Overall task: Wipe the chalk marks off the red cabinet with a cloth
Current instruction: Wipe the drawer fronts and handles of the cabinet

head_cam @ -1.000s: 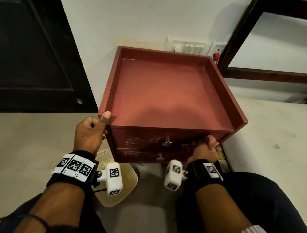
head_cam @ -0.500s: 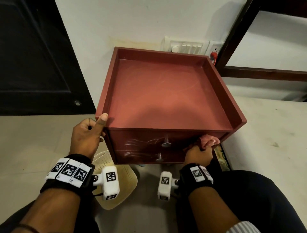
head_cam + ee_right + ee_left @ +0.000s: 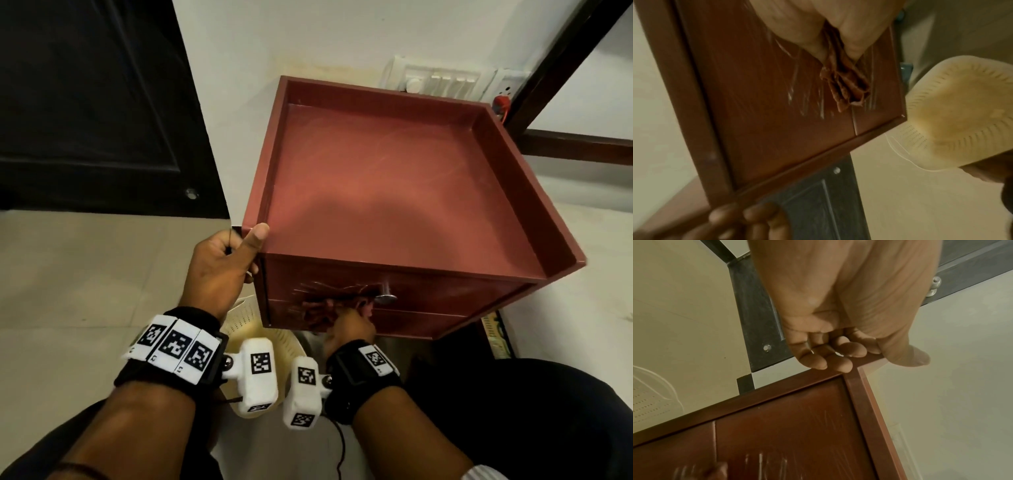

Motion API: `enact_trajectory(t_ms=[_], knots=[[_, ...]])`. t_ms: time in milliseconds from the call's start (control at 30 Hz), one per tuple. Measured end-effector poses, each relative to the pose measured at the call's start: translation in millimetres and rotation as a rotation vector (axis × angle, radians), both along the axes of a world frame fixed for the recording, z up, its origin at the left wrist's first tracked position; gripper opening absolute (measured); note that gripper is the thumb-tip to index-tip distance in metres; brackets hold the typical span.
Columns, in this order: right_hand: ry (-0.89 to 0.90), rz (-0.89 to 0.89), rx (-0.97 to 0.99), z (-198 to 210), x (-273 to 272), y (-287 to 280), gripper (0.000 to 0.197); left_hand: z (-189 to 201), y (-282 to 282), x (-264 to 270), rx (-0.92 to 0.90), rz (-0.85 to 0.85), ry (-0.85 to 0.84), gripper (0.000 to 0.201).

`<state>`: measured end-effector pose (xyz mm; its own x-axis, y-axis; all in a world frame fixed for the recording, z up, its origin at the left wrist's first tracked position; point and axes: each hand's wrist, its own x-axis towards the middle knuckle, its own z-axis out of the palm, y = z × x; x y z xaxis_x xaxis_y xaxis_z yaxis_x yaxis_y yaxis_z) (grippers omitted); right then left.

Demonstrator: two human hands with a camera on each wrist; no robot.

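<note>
The red cabinet (image 3: 394,192) stands on the floor (image 3: 85,291) against a white wall (image 3: 308,37), its tray-like top facing the head camera and its drawer front facing the person. The left hand (image 3: 219,270) grips the cabinet's near left corner: the thumb lies over the top rim and the fingers (image 3: 830,353) curl around the edge. The right hand (image 3: 352,325) clutches a bunched reddish cloth (image 3: 329,308) and presses it against the drawer front, left of a round metal knob (image 3: 385,297). White chalk marks (image 3: 807,99) streak the drawer front around the cloth; in the right wrist view the cloth (image 3: 844,82) hangs folded from the closed fingers. A cream perforated basket (image 3: 260,329) sits on the floor below the cabinet's left side. A dark door (image 3: 96,102) stands to the left.
</note>
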<state>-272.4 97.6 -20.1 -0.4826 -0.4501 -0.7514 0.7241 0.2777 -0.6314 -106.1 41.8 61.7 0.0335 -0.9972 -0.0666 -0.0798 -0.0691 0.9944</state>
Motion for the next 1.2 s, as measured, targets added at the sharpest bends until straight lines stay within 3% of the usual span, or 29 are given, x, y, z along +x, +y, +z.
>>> enact_trajectory(t_ms=[167, 233, 333, 433, 567, 700, 767, 833, 900, 967, 1067, 1100, 1200], knots=[[-0.126, 0.255, -0.028, -4.8, 60.3, -15.8, 0.024, 4.1, -6.2, 14.1, 0.014, -0.113, -0.015, 0.064], [-0.13, 0.353, -0.031, -13.4, 70.5, -16.7, 0.033, 8.2, -7.2, 18.5, -0.003, -0.144, -0.047, 0.059], [-0.169, 0.54, -0.054, -16.5, 55.4, -0.5, 0.026, 13.8, -4.4, 20.3, 0.031, -0.132, -0.059, 0.058], [-0.169, 0.65, -0.103, -2.4, 26.3, 15.4, 0.038, 20.5, -2.1, 24.6, 0.09, -0.004, -0.044, 0.061], [-0.104, 0.732, -0.205, 48.5, -13.5, 33.0, 0.049, 22.7, 9.0, 25.5, 0.157, 0.063, -0.1, 0.065], [-0.127, 0.846, -0.432, 110.8, -47.2, 63.1, 0.057, 24.6, 42.0, 13.1, 0.229, -0.207, -0.189, 0.096], [-0.144, 0.87, -0.481, 119.5, -54.6, 70.9, 0.061, 25.2, 60.3, -1.6, 0.29, -0.426, -0.086, 0.095], [-0.112, 0.877, -0.509, 128.1, -63.7, 79.9, 0.058, 32.3, 83.2, -25.5, 0.354, -0.533, 0.135, 0.099], [0.02, 0.862, -0.5, 128.6, -67.4, 81.7, 0.056, 34.2, 103.8, -46.0, 0.446, -0.546, 0.342, 0.1], [0.225, 0.885, -0.446, 129.1, -70.8, 80.1, 0.053, 30.5, 116.3, -59.7, 0.48, -0.508, 0.415, 0.08], [0.698, 1.129, -0.378, 129.6, -86.8, 74.7, 0.036, 14.0, 119.4, -67.1, 0.561, -0.367, 0.365, 0.05], [0.869, 1.14, -0.346, 130.5, -97.5, 69.1, 0.038, 4.8, 115.8, -65.5, 0.604, -0.306, 0.309, 0.042], [1.346, 0.77, -0.335, 137.3, -150.4, 32.3, 0.039, -27.1, 105.4, -60.0, 0.748, -0.144, 0.129, 0.027]])
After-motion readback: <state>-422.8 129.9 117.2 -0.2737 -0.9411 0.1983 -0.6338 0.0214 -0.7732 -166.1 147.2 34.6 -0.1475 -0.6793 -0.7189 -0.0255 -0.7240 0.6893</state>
